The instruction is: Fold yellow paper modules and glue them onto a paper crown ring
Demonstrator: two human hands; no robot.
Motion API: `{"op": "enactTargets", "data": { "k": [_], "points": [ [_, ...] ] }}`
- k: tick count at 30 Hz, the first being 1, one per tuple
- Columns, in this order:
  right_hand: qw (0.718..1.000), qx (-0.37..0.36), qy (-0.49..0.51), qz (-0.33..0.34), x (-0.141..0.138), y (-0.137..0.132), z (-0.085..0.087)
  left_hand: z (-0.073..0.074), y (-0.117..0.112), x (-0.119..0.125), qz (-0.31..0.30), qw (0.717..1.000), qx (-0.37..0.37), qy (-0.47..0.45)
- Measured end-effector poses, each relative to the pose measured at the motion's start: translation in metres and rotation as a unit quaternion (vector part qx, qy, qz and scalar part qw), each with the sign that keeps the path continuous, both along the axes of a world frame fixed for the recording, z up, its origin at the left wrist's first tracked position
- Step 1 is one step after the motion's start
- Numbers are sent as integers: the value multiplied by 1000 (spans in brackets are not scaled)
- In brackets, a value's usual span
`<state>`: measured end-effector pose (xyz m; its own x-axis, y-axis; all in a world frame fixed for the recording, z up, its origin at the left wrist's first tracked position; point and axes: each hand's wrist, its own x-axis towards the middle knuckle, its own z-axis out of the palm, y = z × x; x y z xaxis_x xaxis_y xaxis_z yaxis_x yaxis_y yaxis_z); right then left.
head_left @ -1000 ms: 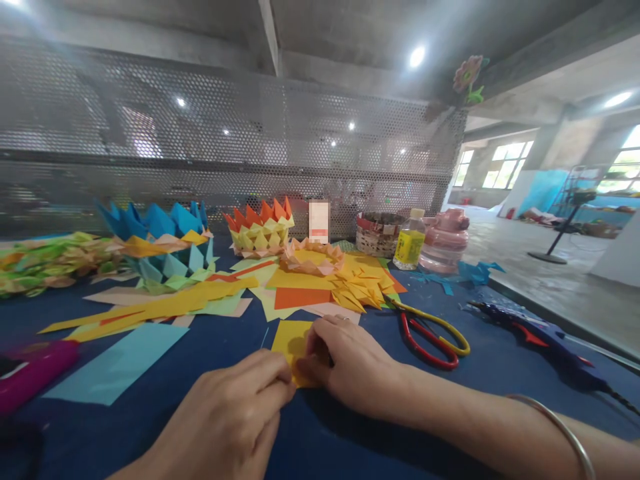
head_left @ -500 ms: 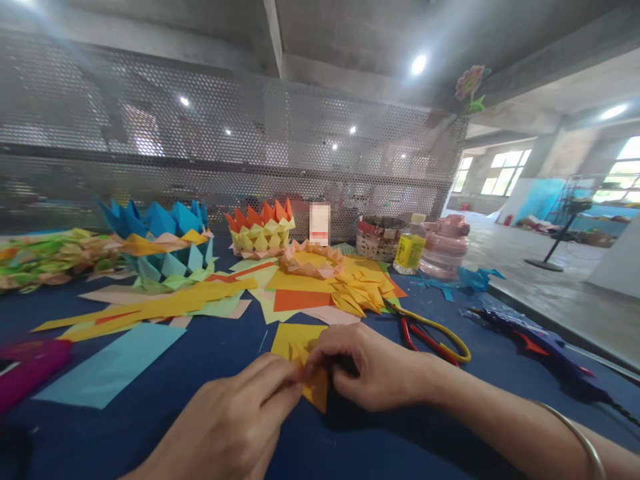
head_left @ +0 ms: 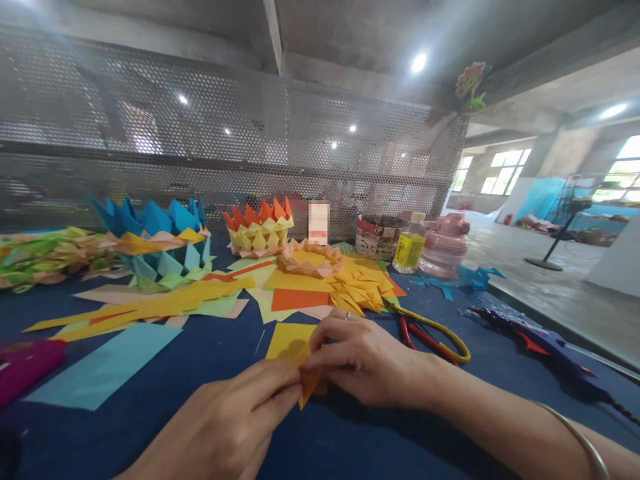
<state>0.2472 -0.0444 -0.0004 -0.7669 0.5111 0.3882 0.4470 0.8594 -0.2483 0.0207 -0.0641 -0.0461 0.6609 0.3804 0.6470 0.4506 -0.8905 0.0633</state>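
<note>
My left hand and my right hand meet over the blue table, both pinched on a small folded yellow-orange paper piece. Its lower tip points down between my fingers. Just behind it a yellow paper square lies flat. A ring shows on my right hand and a thin bangle on that wrist.
Red and yellow scissors lie right of my hands, a blue glue gun farther right. Folded yellow pieces, paper sheets, strips and origami crowns fill the back. A bottle, pink jug, light blue sheet and magenta object stand around.
The yellow-orange piece has been lifted off the table and folded smaller between my fingers. My hands have drawn closer together; the right hand now covers more of it.
</note>
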Motion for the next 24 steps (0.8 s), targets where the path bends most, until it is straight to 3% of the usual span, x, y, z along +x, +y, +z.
{"op": "enactTargets", "data": {
  "k": [3,7,19,24],
  "points": [
    [998,-54,11,20,3,6,2,-1,-1,-2,-3,1000,-3,-4],
    [997,-65,25,43,6,14,-1,5,-5,-4,-15,1000,-21,15],
    [984,-170,43,42,3,17,0,10,-7,-5,-37,998,-46,12],
    [986,-164,19,-14,0,14,-4,13,-6,-4,-47,997,-59,12]
  ]
}}
